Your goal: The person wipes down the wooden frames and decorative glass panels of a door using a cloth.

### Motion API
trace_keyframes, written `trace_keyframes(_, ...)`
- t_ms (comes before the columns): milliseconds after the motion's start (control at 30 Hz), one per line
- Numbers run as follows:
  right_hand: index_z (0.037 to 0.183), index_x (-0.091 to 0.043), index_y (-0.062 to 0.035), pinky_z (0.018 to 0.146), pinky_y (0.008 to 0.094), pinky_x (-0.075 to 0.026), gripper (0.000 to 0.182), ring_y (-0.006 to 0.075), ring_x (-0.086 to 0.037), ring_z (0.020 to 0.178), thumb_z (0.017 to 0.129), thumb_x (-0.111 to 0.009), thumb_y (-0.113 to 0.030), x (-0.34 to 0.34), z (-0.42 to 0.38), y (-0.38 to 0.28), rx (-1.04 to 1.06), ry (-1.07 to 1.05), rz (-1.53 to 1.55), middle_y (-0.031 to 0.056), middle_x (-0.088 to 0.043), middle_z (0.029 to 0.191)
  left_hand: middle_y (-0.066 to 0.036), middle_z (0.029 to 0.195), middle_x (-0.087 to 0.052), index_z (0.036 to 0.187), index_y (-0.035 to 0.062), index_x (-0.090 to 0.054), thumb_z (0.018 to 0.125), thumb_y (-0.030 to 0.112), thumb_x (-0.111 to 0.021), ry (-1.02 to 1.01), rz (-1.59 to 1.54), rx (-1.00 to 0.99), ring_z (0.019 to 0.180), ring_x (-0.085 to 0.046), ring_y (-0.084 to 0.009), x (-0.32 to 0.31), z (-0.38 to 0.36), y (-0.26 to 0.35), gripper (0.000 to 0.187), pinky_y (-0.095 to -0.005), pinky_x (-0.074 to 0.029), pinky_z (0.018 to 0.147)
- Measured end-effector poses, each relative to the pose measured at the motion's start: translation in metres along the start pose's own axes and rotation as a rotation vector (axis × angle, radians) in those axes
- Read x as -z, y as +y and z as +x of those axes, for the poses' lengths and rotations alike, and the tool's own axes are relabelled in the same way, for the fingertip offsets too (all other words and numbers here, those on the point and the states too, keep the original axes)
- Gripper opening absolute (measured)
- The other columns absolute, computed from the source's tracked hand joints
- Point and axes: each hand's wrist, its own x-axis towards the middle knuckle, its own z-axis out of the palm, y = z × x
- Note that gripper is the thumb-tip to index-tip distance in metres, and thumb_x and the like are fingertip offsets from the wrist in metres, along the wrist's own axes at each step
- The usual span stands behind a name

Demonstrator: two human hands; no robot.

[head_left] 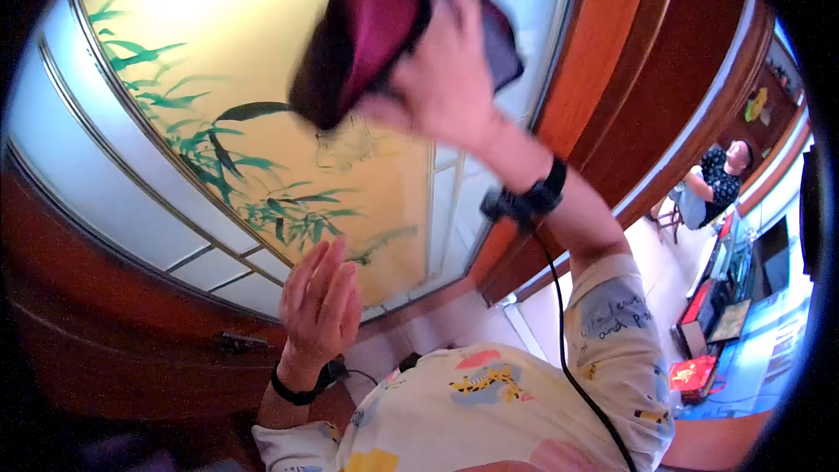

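Observation:
High in the head view, my right hand (446, 79) is raised with its fingers on a dark maroon and black cloth (371, 26), which is blurred by motion. The cloth overlaps the upper part of a yellow glass panel (384, 201) painted with green bamboo leaves. Lower down, my left hand (322, 301) is up in front of the panel's lower edge, fingers stretched out and close together, holding nothing. Black straps circle both wrists, and a small dark device (516, 205) sits on the right one.
A black cable (559, 297) runs from the right wrist down past my sleeve. Brown wood framing (603, 79) borders the panel. Off to the right, a person (724, 179) sits in another room, near a blue-topped table (743, 367) bearing a red bag (692, 376) and other items.

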Motion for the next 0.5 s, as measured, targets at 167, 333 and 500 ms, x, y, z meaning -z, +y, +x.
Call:
trace_keyframes(167,0.103,-0.062,-0.0197,0.108,0.0460,-0.020,0.026,0.0234,-0.028,0.138,0.084,-0.054,-0.036,-0.064,-0.080,-0.070,0.430,-0.006,0.390,0.0069,-0.041,0.142,-0.023,0.126,-0.054,0.124,0.0021,-0.045,0.086,0.009,-0.056,0.030,0.022,-0.006,0.114,-0.052,-0.0435,0.011,-0.007,0.008,0.041,-0.0499,-0.042,0.096)
trace_keyframes(333,0.107,-0.058,-0.0174,0.108,0.0477,-0.021,0.027,0.0232,-0.032,0.136,0.083,-0.058,-0.030,-0.060,-0.049,-0.050,0.537,0.186,0.424,0.0062,-0.040,0.144,-0.020,0.122,-0.058,0.118,0.0030,-0.050,0.083,0.008,-0.058,0.066,0.106,0.043,0.111,-0.055,-0.0391,0.028,-0.020,0.014,0.036,-0.0466,-0.045,0.092)
trace_keyframes(500,0.118,-0.057,-0.0153,0.105,0.0517,-0.023,0.042,0.0286,-0.030,0.136,0.083,-0.060,-0.039,0.052,0.097,0.045,0.327,0.276,0.161,0.0106,-0.042,0.139,-0.017,0.118,-0.061,0.111,0.0037,-0.056,0.081,0.007,-0.061,0.119,0.181,0.117,0.108,-0.058,-0.0349,0.041,-0.033,0.017,0.031,-0.0442,-0.048,0.088)
